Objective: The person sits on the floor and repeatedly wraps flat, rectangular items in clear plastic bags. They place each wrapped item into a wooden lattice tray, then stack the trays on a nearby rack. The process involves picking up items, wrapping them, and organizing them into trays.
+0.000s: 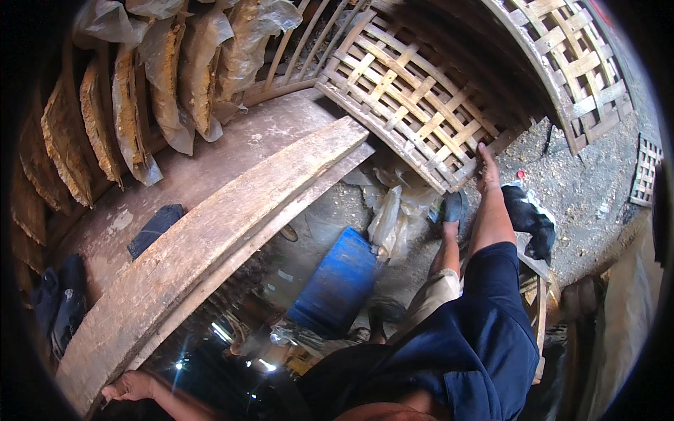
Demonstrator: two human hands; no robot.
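- Down at the lower left, the left hand (130,386) curls its fingers over the near end of a long wooden plank (210,245), seemingly to steady the person leaning forward.
- Across the gap, the right hand (486,168) lies with fingers fairly flat on the lower edge of a woven bamboo lattice panel (414,98), gripping its rim; how tightly, I cannot tell.
- That panel leans tilted over the dusty ground (583,189), an open weave of pale, flat strips.
- The plank is rough, grey and worn, lying along a stained tabletop (232,154).
- Behind it stand crusty brown slabs (95,119) on edge, some wrapped in crinkled clear plastic.
- Below lies a blue ribbed sheet (333,281).
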